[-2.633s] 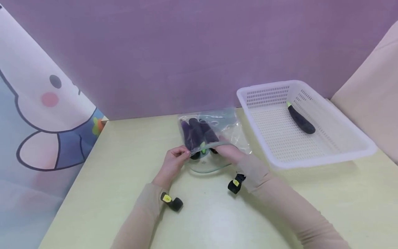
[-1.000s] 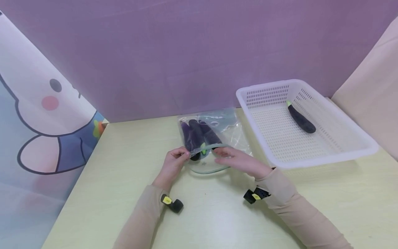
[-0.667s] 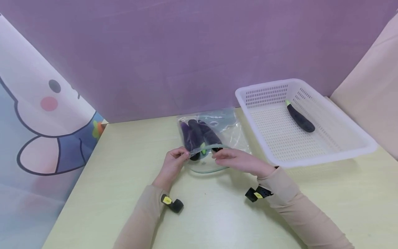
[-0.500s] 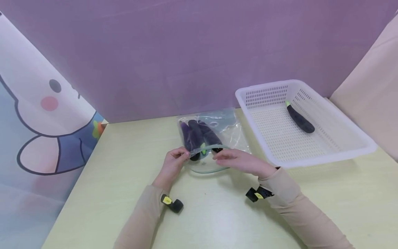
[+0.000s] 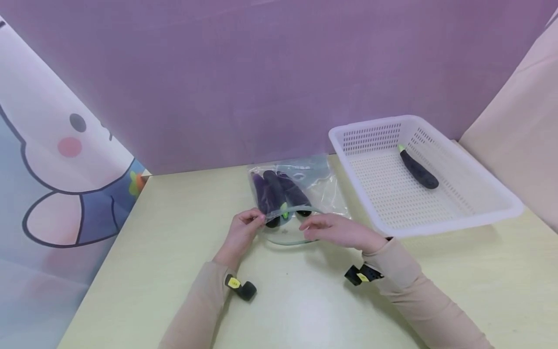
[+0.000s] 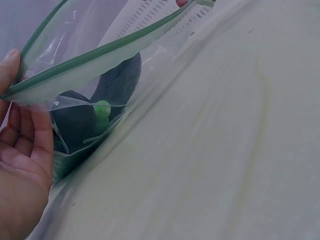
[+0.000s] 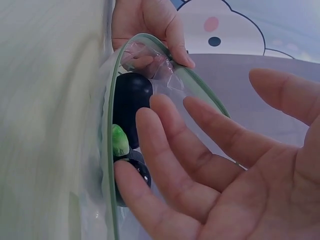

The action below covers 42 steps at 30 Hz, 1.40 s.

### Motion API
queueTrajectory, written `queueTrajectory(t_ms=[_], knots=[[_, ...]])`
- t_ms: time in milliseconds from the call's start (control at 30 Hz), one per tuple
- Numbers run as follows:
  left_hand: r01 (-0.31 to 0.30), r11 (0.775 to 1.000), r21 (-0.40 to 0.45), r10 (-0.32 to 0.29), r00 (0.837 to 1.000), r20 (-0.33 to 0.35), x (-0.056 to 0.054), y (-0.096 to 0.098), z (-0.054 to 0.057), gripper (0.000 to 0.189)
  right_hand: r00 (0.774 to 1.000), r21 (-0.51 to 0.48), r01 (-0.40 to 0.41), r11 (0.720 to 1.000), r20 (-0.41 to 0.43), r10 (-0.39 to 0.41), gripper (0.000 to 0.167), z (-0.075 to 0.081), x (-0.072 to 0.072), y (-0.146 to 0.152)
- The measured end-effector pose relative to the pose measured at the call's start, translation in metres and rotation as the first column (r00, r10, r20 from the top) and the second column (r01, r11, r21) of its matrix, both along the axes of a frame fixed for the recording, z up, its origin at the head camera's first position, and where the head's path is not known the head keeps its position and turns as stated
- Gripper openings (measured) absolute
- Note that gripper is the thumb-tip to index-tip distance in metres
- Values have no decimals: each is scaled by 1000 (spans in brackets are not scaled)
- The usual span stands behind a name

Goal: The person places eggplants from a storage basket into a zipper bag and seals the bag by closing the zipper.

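Note:
A clear zip bag point(image 5: 322, 186) lies at the back of the table, its mouth spread toward me. Inside it, three dark purple eggplants point(image 5: 295, 191) lie side by side. My left hand point(image 5: 240, 235) pinches the left corner of the mouth between thumb and fingers; the left wrist view shows the green zip strip point(image 6: 95, 55) running from that grip. At the right side of the mouth is my right hand point(image 5: 340, 230). In the right wrist view its fingers point(image 7: 165, 165) are spread and loosely bent, holding nothing, in front of the opening and a green stem cap point(image 7: 119, 140).
A white perforated basket point(image 5: 375, 218) stands to the right of the bag, with one eggplant point(image 5: 418, 169) lying in it. Behind the table rises a purple backdrop point(image 5: 218, 87). A cartoon-printed cloth point(image 5: 52, 271) hangs on the left.
My right hand, earlier inside the bag on an eggplant, has drawn back toward me and to the right, to the mouth. The left hand keeps its pinch; the eggplants hardly differ.

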State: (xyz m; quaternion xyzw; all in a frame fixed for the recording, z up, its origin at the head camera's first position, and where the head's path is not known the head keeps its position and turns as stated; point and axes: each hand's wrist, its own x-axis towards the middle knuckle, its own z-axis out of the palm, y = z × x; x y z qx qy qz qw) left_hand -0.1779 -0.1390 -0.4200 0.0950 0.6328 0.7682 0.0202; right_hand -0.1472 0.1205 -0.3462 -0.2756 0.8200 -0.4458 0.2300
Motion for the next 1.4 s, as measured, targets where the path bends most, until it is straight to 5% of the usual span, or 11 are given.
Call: queueTrajectory(t_ms=[667, 1400], knots=[[5, 1000, 1, -5, 1000, 21, 1, 1, 2, 47, 1000, -8, 13, 1000, -28, -13, 37, 6, 4, 5], [-3, 1000, -28, 3, 1000, 6, 0, 0, 1, 45, 996, -25, 87, 996, -12, -87, 36, 35, 7, 25]])
